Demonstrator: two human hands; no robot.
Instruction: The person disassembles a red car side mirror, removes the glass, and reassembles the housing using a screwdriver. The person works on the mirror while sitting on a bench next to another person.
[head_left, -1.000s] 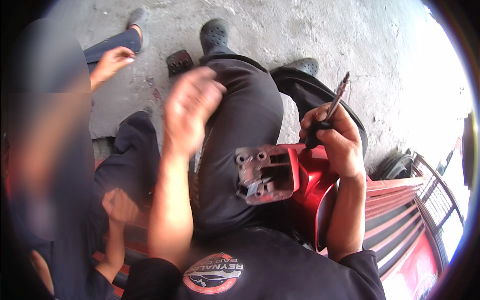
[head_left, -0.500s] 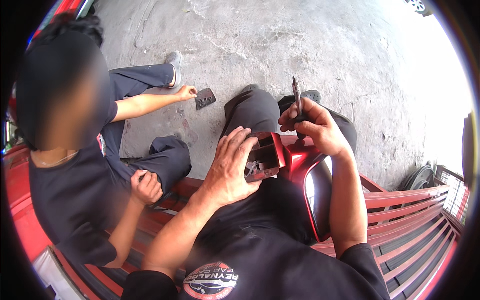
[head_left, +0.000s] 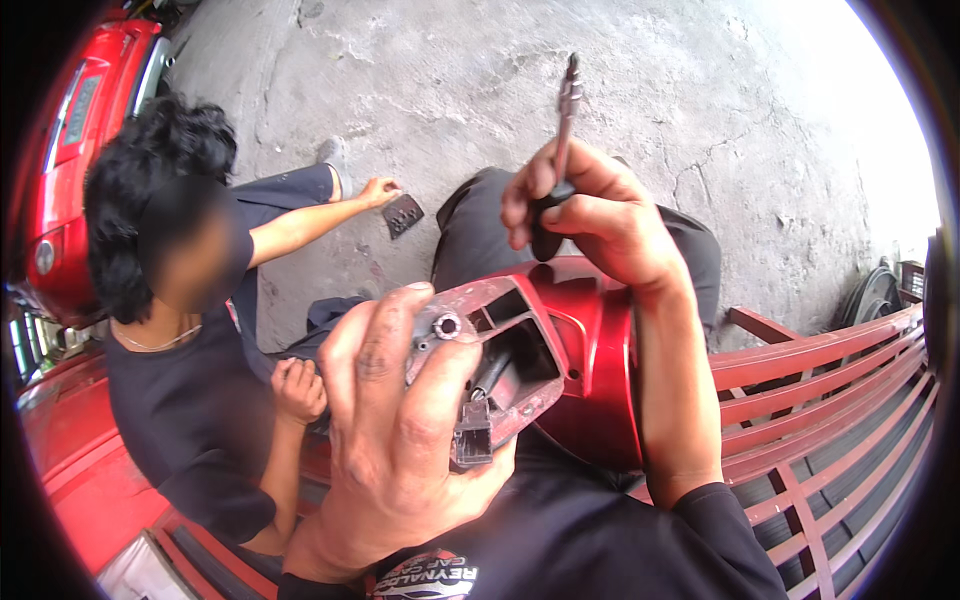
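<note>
One red housing (head_left: 590, 345) between both hands (head_left: 395, 440)

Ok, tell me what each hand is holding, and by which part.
The left hand has the red mirror by its base; the right hand has the screwdriver by its black handle.
</note>
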